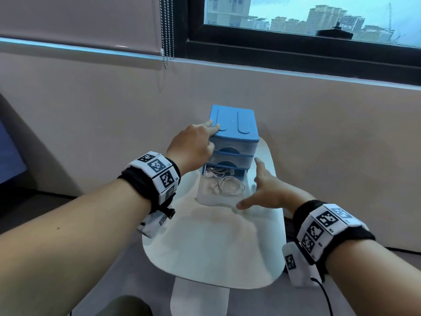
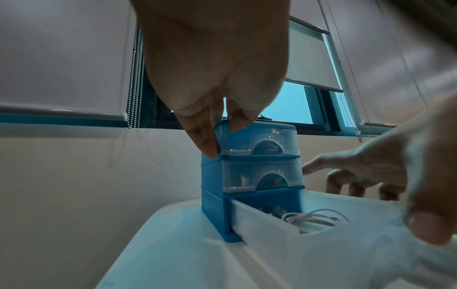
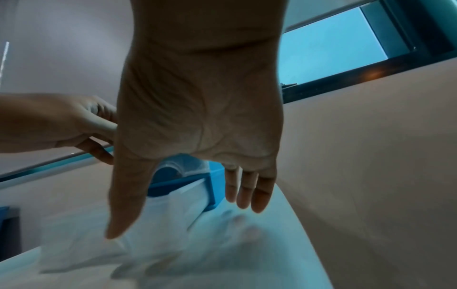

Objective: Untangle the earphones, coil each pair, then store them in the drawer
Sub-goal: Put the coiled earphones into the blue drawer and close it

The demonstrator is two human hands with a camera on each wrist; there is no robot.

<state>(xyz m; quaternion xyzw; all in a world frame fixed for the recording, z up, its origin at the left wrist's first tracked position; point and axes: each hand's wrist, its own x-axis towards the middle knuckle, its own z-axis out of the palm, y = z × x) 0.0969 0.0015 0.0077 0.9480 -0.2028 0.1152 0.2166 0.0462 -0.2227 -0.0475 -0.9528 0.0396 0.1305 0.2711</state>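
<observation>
- Table (image 1: 211, 252), white, carries all task things.
- Right hand (image 1: 271, 192) by the open drawer's right front corner, fingers (image 3: 243, 191) straight and spread wide, thumb at the front edge; holds nothing.
- Drawer (image 1: 206, 198): bottom one, clear, pulled out toward the person.
- Earphones (image 1: 227, 184) white, coiled, lying inside the drawer; more cable and buds further back in it.
- Left hand (image 1: 193, 144) on the top-left corner of the blue cabinet (image 1: 234, 124), fingers (image 2: 205, 136) curled over its edge, gripping it.
- Two upper drawers closed.
</observation>
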